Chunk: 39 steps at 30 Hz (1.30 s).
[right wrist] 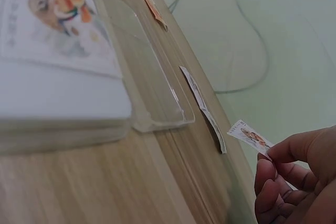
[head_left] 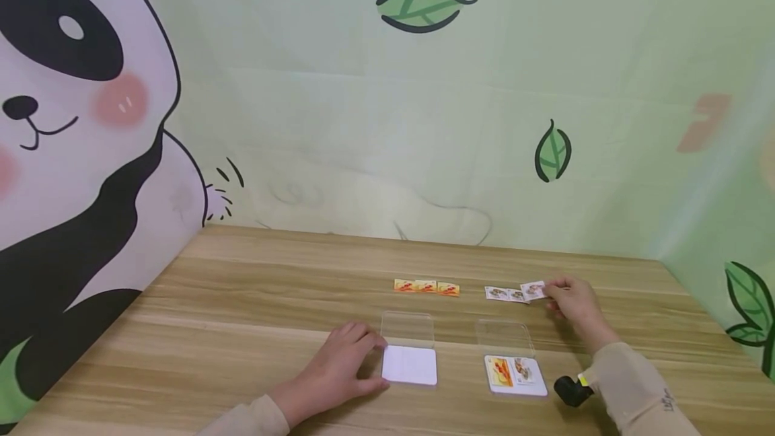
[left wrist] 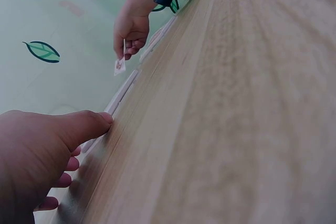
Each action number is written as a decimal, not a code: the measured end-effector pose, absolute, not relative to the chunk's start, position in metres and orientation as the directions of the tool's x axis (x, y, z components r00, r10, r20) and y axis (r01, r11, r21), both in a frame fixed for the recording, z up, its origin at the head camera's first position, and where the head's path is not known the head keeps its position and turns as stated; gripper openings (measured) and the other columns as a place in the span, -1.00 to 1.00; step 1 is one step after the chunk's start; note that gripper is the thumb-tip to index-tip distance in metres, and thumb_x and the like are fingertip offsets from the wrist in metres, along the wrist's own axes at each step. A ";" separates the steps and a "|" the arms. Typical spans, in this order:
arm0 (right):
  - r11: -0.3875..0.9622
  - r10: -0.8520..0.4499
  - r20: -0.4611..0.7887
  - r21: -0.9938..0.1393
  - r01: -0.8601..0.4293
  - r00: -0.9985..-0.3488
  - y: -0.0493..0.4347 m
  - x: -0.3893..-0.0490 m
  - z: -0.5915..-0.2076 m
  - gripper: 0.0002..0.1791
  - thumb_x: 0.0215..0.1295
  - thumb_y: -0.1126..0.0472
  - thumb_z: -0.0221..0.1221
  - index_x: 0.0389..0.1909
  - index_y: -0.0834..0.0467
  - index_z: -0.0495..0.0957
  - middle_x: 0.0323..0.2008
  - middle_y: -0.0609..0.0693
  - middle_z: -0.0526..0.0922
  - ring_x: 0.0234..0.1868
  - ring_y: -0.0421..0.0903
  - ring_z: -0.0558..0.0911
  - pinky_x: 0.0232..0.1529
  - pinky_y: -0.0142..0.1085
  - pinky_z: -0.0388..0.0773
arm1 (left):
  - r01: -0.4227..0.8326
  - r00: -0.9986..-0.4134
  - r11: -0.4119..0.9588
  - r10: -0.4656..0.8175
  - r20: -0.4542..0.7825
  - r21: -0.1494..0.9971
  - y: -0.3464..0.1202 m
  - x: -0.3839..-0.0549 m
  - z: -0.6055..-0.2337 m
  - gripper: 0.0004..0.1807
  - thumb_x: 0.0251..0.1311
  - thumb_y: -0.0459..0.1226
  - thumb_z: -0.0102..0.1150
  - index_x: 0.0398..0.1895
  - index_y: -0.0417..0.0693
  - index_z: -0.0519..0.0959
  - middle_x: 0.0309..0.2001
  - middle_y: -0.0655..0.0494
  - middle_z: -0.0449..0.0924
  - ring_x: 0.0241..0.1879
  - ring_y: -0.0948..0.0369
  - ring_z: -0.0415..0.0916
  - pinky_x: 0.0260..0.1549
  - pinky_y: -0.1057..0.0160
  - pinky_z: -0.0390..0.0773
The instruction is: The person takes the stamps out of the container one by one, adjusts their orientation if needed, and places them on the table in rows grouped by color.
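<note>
My right hand (head_left: 576, 305) pinches a small white stamp (right wrist: 251, 136) with a coloured picture between thumb and fingers, raised off the wooden table. Just left of it, two similar stamps (head_left: 506, 295) lie in a row. My left hand (head_left: 339, 365) rests on the table at the left side of a flat white case (head_left: 410, 366), thumb and fingertips touching its edge. That case's clear lid (head_left: 408, 328) lies folded back. Another white case (head_left: 525, 389), its clear lid (head_left: 505, 336) also back, holds an orange stamp (head_left: 500, 371) and a white picture stamp (head_left: 523, 370).
Three orange stamps (head_left: 426, 288) lie in a row behind the left case. A black device (head_left: 572, 391) with a yellow mark sits at the right wrist. The wooden table (head_left: 290, 274) meets a green printed backdrop (head_left: 339, 106) at its far edge.
</note>
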State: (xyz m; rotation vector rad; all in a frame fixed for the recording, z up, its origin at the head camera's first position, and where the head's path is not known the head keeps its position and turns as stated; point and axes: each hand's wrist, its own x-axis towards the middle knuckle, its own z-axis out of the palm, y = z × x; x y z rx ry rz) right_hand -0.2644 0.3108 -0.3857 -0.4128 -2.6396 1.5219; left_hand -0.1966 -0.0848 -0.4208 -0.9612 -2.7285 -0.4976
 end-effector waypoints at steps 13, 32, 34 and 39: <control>0.492 0.286 -0.092 -0.840 0.229 -0.954 0.327 -0.265 -0.394 -0.63 0.33 0.28 -0.03 -0.03 0.53 0.36 -0.56 -0.08 0.52 -0.59 -0.28 0.48 -0.58 -0.43 0.49 | 0.631 -0.772 0.735 0.565 0.291 0.247 -0.084 -0.197 -0.421 -0.53 -0.02 0.05 0.37 -0.10 0.03 0.56 -0.08 0.20 0.52 0.03 0.19 0.41 0.14 0.08 0.41; 0.534 0.313 -0.091 -0.806 0.254 -0.945 0.327 -0.265 -0.395 -0.67 0.27 0.28 0.01 -0.12 0.51 0.42 -0.61 -0.08 0.54 -0.61 -0.28 0.48 -0.60 -0.40 0.49 | 0.631 -0.773 0.735 0.567 0.286 0.248 -0.085 -0.198 -0.421 -0.53 -0.01 0.06 0.36 -0.09 0.03 0.56 -0.07 0.19 0.52 0.03 0.18 0.41 0.14 0.08 0.41; 0.543 0.317 -0.088 -0.799 0.257 -0.944 0.326 -0.265 -0.394 -0.67 0.26 0.28 0.02 -0.12 0.51 0.42 -0.60 -0.07 0.55 -0.61 -0.28 0.49 -0.60 -0.39 0.50 | 0.632 -0.772 0.734 0.567 0.287 0.248 -0.085 -0.197 -0.421 -0.53 -0.01 0.06 0.36 -0.09 0.03 0.56 -0.07 0.19 0.52 0.03 0.18 0.41 0.14 0.08 0.41; 0.568 0.328 -0.085 -0.778 0.269 -0.941 0.324 -0.265 -0.394 -0.67 0.26 0.28 0.03 -0.11 0.50 0.44 -0.59 -0.04 0.57 -0.60 -0.27 0.49 -0.59 -0.38 0.50 | 0.630 -0.774 0.736 0.565 0.287 0.248 -0.085 -0.197 -0.421 -0.53 -0.01 0.06 0.36 -0.09 0.02 0.56 -0.07 0.19 0.51 0.03 0.18 0.41 0.13 0.07 0.42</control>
